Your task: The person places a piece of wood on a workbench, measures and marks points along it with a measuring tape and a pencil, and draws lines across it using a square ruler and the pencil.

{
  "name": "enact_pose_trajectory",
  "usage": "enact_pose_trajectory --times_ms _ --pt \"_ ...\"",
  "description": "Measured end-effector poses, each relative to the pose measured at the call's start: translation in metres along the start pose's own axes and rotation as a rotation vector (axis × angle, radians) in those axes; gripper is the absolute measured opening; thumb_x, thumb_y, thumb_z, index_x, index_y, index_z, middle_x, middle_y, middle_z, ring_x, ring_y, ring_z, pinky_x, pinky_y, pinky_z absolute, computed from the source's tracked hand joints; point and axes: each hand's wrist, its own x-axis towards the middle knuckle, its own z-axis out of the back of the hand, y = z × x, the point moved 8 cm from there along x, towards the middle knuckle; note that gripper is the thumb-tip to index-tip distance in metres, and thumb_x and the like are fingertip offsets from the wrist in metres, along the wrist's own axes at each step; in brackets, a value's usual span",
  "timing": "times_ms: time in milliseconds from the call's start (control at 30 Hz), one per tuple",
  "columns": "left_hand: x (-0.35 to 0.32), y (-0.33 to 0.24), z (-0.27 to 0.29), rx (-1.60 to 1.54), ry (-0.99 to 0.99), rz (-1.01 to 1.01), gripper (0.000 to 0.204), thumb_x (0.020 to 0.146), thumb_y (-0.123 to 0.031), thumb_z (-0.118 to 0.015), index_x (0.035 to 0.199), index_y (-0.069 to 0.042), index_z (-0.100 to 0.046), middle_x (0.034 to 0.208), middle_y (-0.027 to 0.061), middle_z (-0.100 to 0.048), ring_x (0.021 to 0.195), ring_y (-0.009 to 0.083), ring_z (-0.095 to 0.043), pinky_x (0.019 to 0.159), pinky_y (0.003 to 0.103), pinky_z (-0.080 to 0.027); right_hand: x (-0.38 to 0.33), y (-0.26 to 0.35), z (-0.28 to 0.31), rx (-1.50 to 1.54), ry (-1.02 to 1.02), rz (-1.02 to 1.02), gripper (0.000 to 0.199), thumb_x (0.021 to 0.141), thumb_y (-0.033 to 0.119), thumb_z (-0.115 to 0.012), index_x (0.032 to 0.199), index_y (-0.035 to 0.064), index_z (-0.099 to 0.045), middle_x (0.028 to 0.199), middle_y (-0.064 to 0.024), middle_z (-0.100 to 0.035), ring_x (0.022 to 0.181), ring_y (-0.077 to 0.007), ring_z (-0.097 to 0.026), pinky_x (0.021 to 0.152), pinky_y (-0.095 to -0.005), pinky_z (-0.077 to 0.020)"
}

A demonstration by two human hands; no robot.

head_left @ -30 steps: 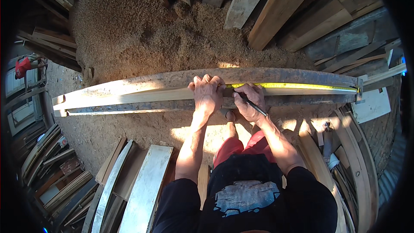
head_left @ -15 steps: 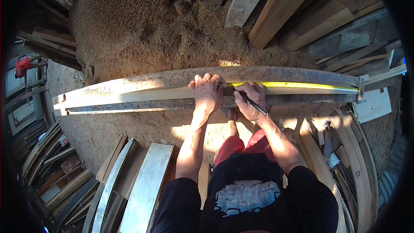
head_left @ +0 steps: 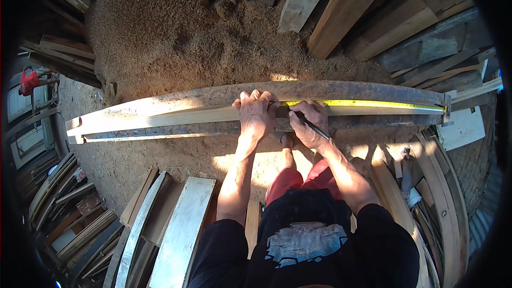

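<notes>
A long, pale wooden strip [head_left: 176, 118] lies crosswise on a weathered beam-like bench [head_left: 368, 89]. Along its right half stretches the yellow blade of a tape measure [head_left: 373, 105], reaching a small bracket [head_left: 447, 109] at the bench's right end. My left hand [head_left: 256, 113] is closed over the strip and the tape's near end; whatever its palm covers is hidden. Just to its right, my right hand [head_left: 309, 120] grips a black pen [head_left: 316, 129]. The pen's tip is by the tape's lower edge, close to the left fingers, with the barrel slanting back toward my wrist.
Beyond the bench spreads a heap of sawdust [head_left: 176, 37]. Thick boards [head_left: 352, 16] jut in from the far side. Nearer me, a pale plank [head_left: 184, 229] and other timber [head_left: 394, 202] lie on both sides of my legs. A white panel [head_left: 463, 129] sits by the bench's right end.
Both hands keep nearly the same place on the strip and tape. Only a very slight shift of the whole view shows.
</notes>
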Motion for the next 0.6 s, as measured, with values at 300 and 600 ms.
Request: enact_pose_trajectory --times_ms 300,600 --pt "0.0003 -0.0007 0.0003 -0.011 0.021 0.002 0.01 0.088 -0.023 -0.074 0.097 -0.019 -0.074 0.099 0.0077 -0.066 0.104 0.0339 -0.057 0.096 0.051 -0.034 0.0001 -0.0017 -0.0012 -0.012 0.006 -0.007 0.012 0.082 0.011 -0.074 0.09 0.0138 -0.066 0.07 -0.0033 -0.061 0.073 -0.0258 -0.061 0.076 -0.0413 -0.0423" --pt "0.0 -0.0015 0.0014 -0.026 0.02 0.0 0.01 0.088 -0.022 -0.073 0.098 -0.019 -0.074 0.099 0.0086 -0.065 0.105 0.0346 -0.056 0.096 0.051 -0.034 0.0021 0.0015 0.0004 -0.021 0.023 -0.008 0.012 0.082 0.011 -0.074 0.091 0.0145 -0.066 0.071 -0.002 -0.061 0.073 -0.0248 -0.061 0.077 -0.0404 -0.0422"
